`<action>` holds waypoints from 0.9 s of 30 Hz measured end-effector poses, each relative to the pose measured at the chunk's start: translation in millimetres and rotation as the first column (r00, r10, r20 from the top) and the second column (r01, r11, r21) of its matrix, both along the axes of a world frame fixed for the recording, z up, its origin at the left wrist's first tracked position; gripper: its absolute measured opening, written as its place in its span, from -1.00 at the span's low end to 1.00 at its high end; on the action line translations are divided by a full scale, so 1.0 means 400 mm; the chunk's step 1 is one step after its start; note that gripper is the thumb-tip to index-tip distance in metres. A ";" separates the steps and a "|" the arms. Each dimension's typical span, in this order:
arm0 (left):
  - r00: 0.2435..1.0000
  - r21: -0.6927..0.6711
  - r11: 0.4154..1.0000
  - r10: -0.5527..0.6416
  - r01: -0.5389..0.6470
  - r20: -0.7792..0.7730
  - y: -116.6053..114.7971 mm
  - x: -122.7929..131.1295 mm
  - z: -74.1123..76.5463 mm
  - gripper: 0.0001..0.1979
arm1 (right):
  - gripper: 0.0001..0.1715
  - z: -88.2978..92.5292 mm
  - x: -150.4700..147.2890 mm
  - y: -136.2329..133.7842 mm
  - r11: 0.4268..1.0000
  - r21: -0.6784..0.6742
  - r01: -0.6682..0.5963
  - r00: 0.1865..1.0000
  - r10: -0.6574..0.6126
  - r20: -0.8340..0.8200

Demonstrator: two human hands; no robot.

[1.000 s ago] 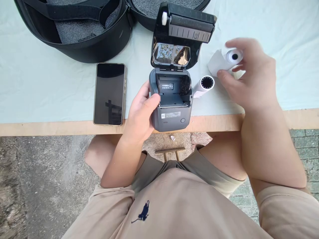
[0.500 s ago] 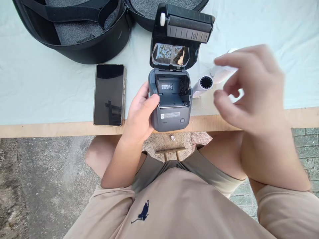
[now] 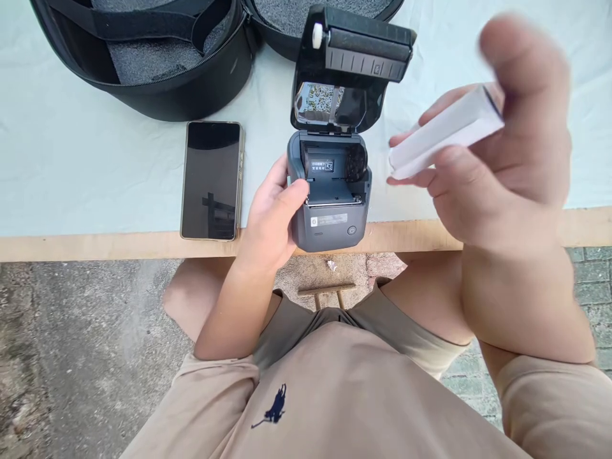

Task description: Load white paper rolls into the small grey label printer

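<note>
A dark grey label printer [image 3: 329, 220] stands at the table's front edge with its black lid [image 3: 351, 70] swung up. Its roll bay shows no roll inside. My left hand [image 3: 275, 217] is closed around the printer's left side, the thumb resting on the rim of the bay. To the right of the printer, in the air above the table, my right hand [image 3: 507, 153] grips a white paper roll [image 3: 442, 137] between thumb and fingers. The roll is tilted, its far right end dark. My right index finger is raised and blurred.
A phone [image 3: 211, 182] lies screen up left of the printer. Behind it sits an open black zip case [image 3: 191, 95] lined with grey foam. A light cloth covers the table [image 3: 95, 166], whose bare wooden edge runs in front of my lap.
My right hand, empty half a second ago, has taken up a white roll from beside the printer. The standing roll with the toothed end no longer shows there. My left hand keeps its hold.
</note>
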State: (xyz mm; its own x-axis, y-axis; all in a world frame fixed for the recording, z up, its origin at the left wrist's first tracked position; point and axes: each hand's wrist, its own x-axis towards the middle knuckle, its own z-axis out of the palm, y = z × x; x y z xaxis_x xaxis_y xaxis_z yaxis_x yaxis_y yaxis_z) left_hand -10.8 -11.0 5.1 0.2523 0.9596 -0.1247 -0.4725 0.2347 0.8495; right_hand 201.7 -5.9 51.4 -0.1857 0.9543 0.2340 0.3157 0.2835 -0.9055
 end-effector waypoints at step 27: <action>0.998 -0.016 1.000 -0.001 0.002 0.069 -0.003 -0.001 -0.008 -0.68 | -0.82 -0.004 -0.133 0.024 0.923 0.371 -0.100 0.746 -0.177 0.642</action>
